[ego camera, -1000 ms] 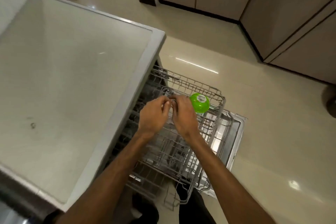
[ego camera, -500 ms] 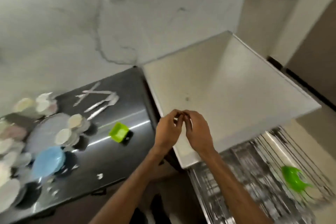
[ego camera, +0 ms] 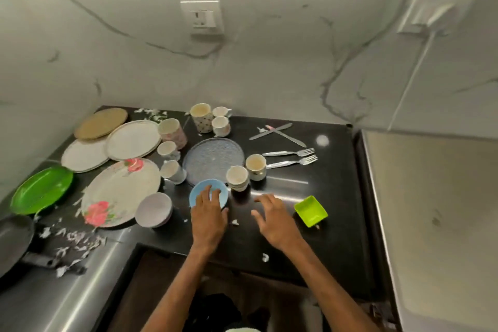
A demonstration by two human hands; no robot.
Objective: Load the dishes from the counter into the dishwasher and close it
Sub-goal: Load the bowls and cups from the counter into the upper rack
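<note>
The black counter (ego camera: 334, 197) carries several dishes. My left hand (ego camera: 208, 217) reaches over a small blue bowl (ego camera: 198, 193), its straight fingers lying on the bowl's rim and inside. My right hand (ego camera: 273, 219) hovers open above the bare counter, fingers spread, between a stack of small cups (ego camera: 237, 178) and a lime green square dish (ego camera: 310, 211). It holds nothing. The dishwasher is out of view except a sliver of rack (ego camera: 382, 315) at the bottom right.
A blue patterned plate (ego camera: 213, 159), a floral plate (ego camera: 121, 191), white plates (ego camera: 132, 140), a green plate (ego camera: 41, 188), a lilac bowl (ego camera: 153, 209), several cups, two forks (ego camera: 291, 158) and crossed knives (ego camera: 277, 132) fill the counter. The white appliance top (ego camera: 436, 210) lies to the right. Paper scraps lie scattered.
The view has swung from the dishwasher rack over the appliance top to the counter. My hands, earlier fingertip to fingertip, have parted; the left now touches the blue bowl.
</note>
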